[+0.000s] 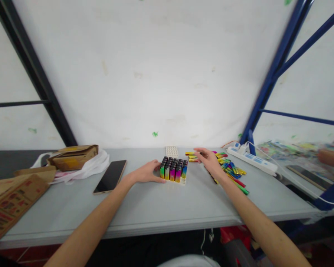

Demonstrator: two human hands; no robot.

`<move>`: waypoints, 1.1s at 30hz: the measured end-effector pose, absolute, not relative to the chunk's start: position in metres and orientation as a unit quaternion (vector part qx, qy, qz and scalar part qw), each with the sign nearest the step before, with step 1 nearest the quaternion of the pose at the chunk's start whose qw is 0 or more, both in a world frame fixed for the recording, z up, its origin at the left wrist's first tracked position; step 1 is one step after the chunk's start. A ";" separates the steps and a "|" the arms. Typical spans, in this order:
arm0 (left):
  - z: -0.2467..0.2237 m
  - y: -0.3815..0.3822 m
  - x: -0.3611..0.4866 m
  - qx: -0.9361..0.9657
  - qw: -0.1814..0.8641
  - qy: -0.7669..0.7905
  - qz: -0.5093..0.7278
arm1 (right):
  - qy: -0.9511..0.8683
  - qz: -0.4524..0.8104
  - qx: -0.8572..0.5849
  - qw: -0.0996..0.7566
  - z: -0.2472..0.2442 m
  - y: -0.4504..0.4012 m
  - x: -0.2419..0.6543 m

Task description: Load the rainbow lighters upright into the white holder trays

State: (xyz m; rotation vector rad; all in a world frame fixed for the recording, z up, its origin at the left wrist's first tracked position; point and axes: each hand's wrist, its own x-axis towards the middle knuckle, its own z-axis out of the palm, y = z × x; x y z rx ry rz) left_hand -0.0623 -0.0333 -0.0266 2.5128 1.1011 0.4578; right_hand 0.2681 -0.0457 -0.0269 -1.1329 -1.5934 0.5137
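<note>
A small white tray [183, 181] stands on the table, packed with upright metallic rainbow lighters [172, 172] with black tops. Its front right corner shows bare slots. My left hand [147, 172] grips the tray's left side, thumb at the front and fingers behind. To the right, my right hand [210, 161] is over the near edge of a loose pile of shiny lighters [231, 167] in gold, green, blue and red. Its thumb and index finger are apart, and a dark spot shows between them; no held lighter can be made out.
A second white slotted tray [172, 151] lies behind, near the wall. Left are a phone [110, 177], a white plastic bag [93, 165] and cardboard boxes [75, 157]. A power strip [253, 161] lies right. Beyond the blue frame [269, 85], another person's hand [332, 159] shows.
</note>
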 end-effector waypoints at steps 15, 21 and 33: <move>-0.030 -0.030 -0.063 0.891 0.179 0.384 0.162 | -0.581 0.491 -0.321 0.564 -0.009 -0.073 0.239; -0.029 -0.032 -0.063 0.887 0.186 0.391 0.162 | -0.664 0.305 -0.428 0.532 -0.017 -0.076 0.233; -0.031 -0.030 -0.064 0.890 0.182 0.382 0.169 | -0.727 0.091 -0.483 0.480 -0.027 -0.081 0.225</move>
